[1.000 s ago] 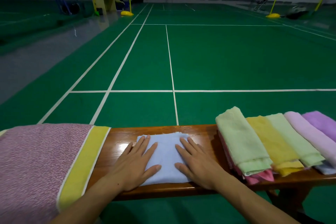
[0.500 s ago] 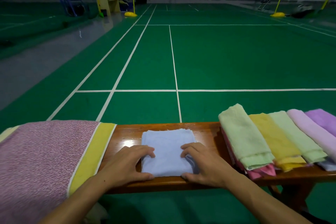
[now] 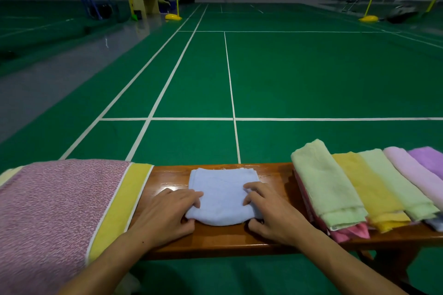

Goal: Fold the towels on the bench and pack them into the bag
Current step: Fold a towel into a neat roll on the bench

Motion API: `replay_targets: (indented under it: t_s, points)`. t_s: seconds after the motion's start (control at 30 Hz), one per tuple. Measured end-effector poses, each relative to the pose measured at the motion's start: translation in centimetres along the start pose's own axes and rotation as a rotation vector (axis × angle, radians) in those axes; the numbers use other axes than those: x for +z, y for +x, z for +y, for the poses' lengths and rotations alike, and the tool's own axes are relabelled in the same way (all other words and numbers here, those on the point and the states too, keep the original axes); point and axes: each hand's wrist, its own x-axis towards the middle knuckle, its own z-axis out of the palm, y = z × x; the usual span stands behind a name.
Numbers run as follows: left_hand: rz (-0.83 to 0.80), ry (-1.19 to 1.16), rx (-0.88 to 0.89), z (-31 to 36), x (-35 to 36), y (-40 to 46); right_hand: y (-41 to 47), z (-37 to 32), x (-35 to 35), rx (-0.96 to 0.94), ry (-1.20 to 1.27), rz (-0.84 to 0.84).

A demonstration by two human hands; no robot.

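Bench (image 3: pixel 271 242): seven towels, two hands.

Both hands, left hand (image 3: pixel 167 215) and right hand (image 3: pixel 271 213), grip the folded blue towel (image 3: pixel 223 196) on the bench (image 3: pixel 223 239).

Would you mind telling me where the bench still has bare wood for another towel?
Bare bench shows only in narrow strips either side of the blue towel, bordered by the pink-and-yellow cloth and the overlapping towel row, which crowds the right end.
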Motion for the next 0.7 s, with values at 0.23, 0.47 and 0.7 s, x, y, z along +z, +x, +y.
replay_targets:
  t_s: [0.23,0.47,0.7]
  points:
    - [0.165,-0.238,-0.131,0.2,-0.1,0.2,0.2,-0.1,-0.2,0.185,0.204,0.152]
    - [0.138,-0.484,-0.288,0.1,0.0,0.5,0.3,-0.4,-0.1,0.299,0.408,0.192]
    - [0.024,-0.285,-0.454,0.4,0.2,0.9,0.8,-0.9,0.7,0.479,0.398,0.233]
